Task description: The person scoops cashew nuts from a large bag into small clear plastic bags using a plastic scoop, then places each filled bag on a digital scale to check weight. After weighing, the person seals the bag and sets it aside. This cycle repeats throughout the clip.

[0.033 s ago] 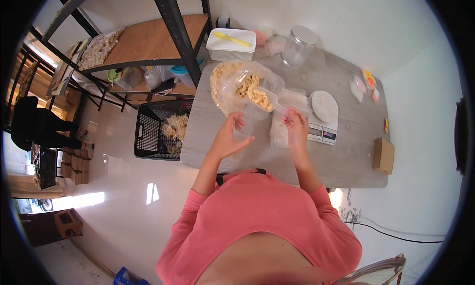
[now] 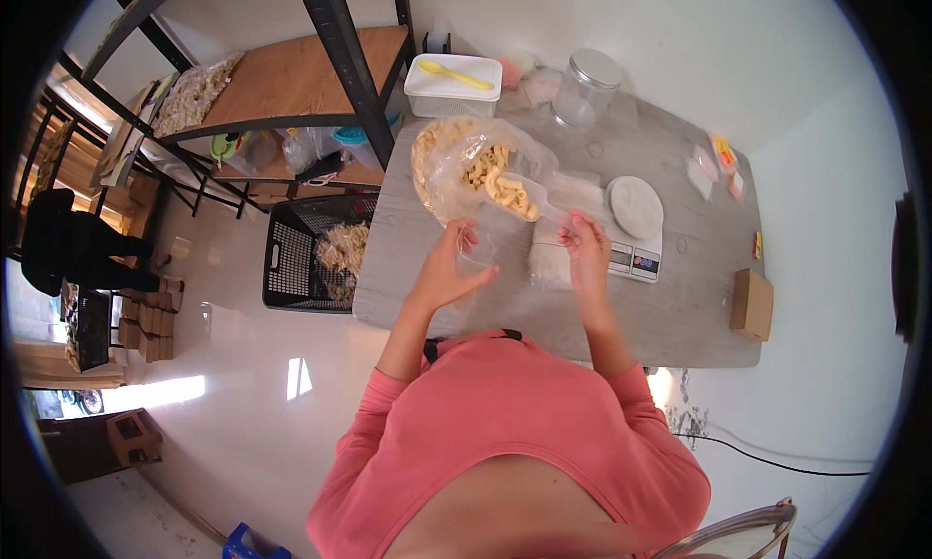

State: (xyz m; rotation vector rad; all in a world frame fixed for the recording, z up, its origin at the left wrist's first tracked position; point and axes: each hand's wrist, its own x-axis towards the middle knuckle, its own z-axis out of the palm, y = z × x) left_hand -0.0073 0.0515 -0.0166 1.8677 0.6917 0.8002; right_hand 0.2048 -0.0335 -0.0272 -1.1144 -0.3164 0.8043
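My left hand (image 2: 442,276) has its fingers and thumb curved round the mouth of a small clear plastic bag (image 2: 476,254), which hangs below them. The handle of a clear plastic scoop (image 2: 547,210) is pinched in my right hand (image 2: 586,252). Curled yellow snacks (image 2: 512,198) fill the scoop, which is over the mouth of a large clear bag (image 2: 442,185) of the same snacks. Beside my right hand stands a white kitchen scale (image 2: 646,263) with a round white disc (image 2: 637,208) on top. A stack of flat clear bags (image 2: 549,258) lies under the scoop's handle.
At the back of the grey table (image 2: 699,312) are a lidded white box (image 2: 451,69) with a yellow spoon (image 2: 454,76) and a clear jar (image 2: 585,88). A brown carton (image 2: 752,305) stands at the right edge. Left are a black crate (image 2: 301,258) and a shelf (image 2: 291,79).
My right hand has turned very slightly at the wrist. The scoop stays over the large bag, and my left hand is practically still.
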